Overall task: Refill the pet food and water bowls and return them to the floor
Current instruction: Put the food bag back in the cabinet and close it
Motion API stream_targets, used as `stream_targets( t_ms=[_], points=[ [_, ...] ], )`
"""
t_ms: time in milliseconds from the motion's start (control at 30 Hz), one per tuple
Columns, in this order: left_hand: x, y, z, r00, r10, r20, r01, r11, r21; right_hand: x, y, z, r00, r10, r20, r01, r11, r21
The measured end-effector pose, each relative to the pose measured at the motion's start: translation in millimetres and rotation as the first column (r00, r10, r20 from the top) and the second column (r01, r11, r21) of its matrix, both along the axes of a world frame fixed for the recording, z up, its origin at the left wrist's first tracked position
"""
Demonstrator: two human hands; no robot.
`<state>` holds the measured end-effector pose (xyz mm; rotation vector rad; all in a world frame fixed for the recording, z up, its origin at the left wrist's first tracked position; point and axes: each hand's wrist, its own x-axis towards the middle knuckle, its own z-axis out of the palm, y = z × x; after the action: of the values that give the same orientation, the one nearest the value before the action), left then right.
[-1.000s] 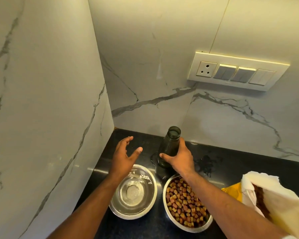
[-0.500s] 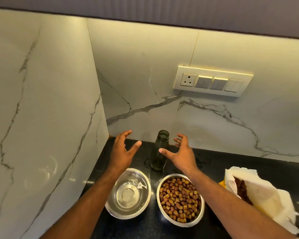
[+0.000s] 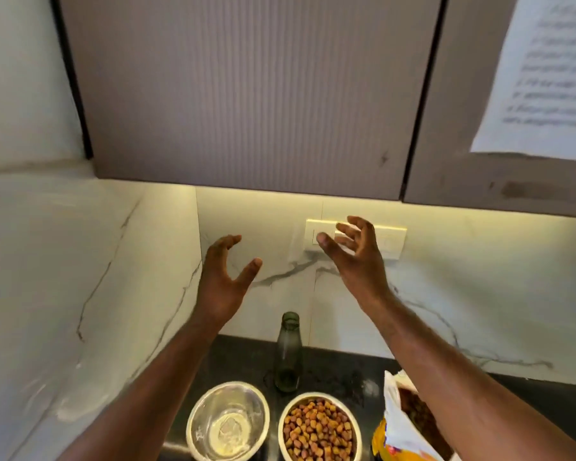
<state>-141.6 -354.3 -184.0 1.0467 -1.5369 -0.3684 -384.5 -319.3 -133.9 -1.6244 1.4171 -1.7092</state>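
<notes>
Bare-skinned, both hands, left (image 3: 222, 284) and right (image 3: 356, 257), are raised open, nothing held; kibble bowl (image 3: 320, 427) filled, water bowl (image 3: 228, 424) barely wet.

The printed sheet (image 3: 542, 71) taped to the upper cabinet is cut off by the right and top edges, and its lines of text are too blurred to read. The right hand (image 3: 356, 251) hides the middle of the switch plate (image 3: 393, 242), so its switches cannot be counted. Both steel bowls, the water bowl (image 3: 227, 424) and the kibble bowl (image 3: 319, 427), are cropped at the bottom edge. The food bag (image 3: 399, 430) is partly covered by the right forearm and cut off below; its print is unreadable. Whether the glass bottle (image 3: 288, 352) holds any water cannot be told.
</notes>
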Motion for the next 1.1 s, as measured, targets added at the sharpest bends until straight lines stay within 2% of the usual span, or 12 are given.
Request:
stream_targets(
  t_ms=[167,233,300,367,433,533,733,867,1100],
  points=[
    [9.2,43.0,61.4,0.990,0.084,-0.110,-0.099,0.985,-0.144,9.7,34.4,68.0,0.952,0.160,0.260,-0.118,0.979,-0.168],
    [11.4,60.9,78.1,0.983,0.120,-0.141,-0.144,0.973,-0.179,15.7,47.5,75.2,0.862,0.274,0.426,-0.227,0.961,-0.157],
    [13.1,76.4,88.7,0.977,0.155,-0.150,-0.183,0.963,-0.196,21.7,58.6,77.7,0.726,0.357,0.588,-0.335,0.930,-0.151],
    [13.6,94.2,96.1,0.975,0.172,-0.140,-0.199,0.957,-0.210,25.8,72.1,84.0,0.614,0.372,0.696,-0.389,0.910,-0.144],
    [14.6,112.1,100.3,0.978,0.177,-0.115,-0.198,0.956,-0.215,30.4,86.3,88.7,0.566,0.358,0.743,-0.400,0.907,-0.133],
    [19.5,134.7,103.3,0.980,0.187,-0.072,-0.198,0.955,-0.220,36.2,106.3,87.6,0.574,0.359,0.736,-0.390,0.910,-0.140],
    [39.6,172.7,109.2,0.978,0.209,-0.014,-0.206,0.949,-0.239,48.7,133.9,75.4,0.672,0.334,0.660,-0.284,0.940,-0.188],
    [58.2,193.0,118.5,0.978,0.207,0.042,-0.189,0.946,-0.264,68.4,158.3,73.2,0.748,0.264,0.609,-0.150,0.961,-0.232],
    [88.8,217.0,128.2,0.972,0.171,0.159,-0.113,0.940,-0.323,117.9,217.3,66.0,0.910,0.047,0.412,0.098,0.941,-0.324]
  ],
)
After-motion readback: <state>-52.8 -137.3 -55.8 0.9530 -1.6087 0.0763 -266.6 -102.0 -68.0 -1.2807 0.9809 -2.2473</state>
